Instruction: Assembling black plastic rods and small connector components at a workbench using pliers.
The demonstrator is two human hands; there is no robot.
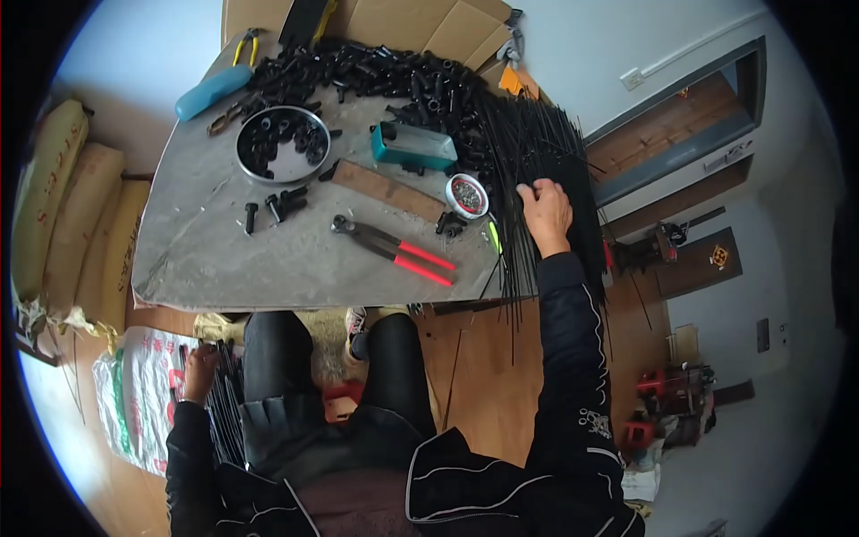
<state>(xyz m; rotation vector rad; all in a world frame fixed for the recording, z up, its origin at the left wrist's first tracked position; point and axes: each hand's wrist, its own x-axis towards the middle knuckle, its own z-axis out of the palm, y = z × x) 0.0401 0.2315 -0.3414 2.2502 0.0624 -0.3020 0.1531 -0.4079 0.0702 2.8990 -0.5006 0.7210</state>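
My right hand [546, 211] rests on a heap of thin black rods [506, 179] at the table's right edge, its fingers bent and a little apart. Low on the left, beside my thigh, my left hand [199, 369] is closed; what it holds is hidden. Long black rods [229, 403] lie right next to it on a white plastic sack [148, 385]. Left of my right hand are pincers with red handles [398, 251], a round tin [467, 195] of small metal bits and a bright green strip [495, 238].
A pile of black tubular parts [385, 76] spans the table's far side. Nearer are a round dish [283, 170] of black pieces, a teal box [414, 148], a brown bar [385, 190] and a blue bottle-like object [213, 93]. Full sacks [85, 224] stand left of the grey table [224, 277].
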